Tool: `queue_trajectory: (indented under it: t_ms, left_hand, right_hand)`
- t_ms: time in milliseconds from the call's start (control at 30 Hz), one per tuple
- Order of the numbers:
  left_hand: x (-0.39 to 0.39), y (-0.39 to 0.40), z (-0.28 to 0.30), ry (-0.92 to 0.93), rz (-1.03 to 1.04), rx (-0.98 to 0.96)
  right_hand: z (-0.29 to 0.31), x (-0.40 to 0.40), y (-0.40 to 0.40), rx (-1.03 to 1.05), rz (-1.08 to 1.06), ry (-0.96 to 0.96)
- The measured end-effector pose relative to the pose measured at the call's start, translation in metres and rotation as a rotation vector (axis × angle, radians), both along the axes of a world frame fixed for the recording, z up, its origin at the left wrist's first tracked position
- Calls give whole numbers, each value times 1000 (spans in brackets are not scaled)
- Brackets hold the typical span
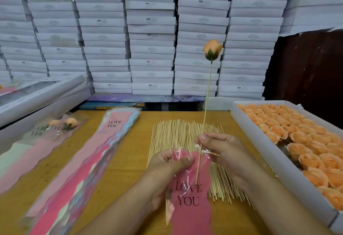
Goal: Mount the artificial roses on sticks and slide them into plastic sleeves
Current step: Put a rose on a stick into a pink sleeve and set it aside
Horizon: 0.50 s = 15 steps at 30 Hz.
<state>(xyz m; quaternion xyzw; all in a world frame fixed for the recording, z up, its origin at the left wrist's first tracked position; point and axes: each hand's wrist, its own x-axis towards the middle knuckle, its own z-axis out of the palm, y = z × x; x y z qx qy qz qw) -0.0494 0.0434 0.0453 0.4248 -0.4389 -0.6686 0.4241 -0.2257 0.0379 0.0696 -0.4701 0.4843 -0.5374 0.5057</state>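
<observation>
A: Hands? The left hand (172,162) pinches the pink sleeve's (189,197) mouth; the right hand (220,147) pinches the stick (206,108), rose (212,49) aloft.

B: So sleeving is under way: the stick's tip is inside. Next, I'd judge, a straight slide down.

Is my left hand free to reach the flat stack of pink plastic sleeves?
Probably not yet: the left hand grips the pink sleeve, though nothing blocks the way to the stack.

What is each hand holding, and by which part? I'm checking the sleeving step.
Right hand pinches the rose's stick low on its shaft; left hand grips the pink sleeve at its open top.
</observation>
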Motion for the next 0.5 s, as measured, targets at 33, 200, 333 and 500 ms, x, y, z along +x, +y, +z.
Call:
queue_trajectory:
  t_ms: [33,200,333,500]
  left_hand:
    - [0,0,0,3,-17,-18]
    - [-1,0,-2,9,-38,-57]
    - [0,-2,-3,1,-42,-56]
    - [-3,4,-3,-68,-71,-9]
  right_hand:
    - [-1,1,0,4,2,-4]
    - [-7,6,-1,30,16,-44]
    - [-9,8,-1,46,43,-14]
    - [3,-1,-3,5,-11,-41]
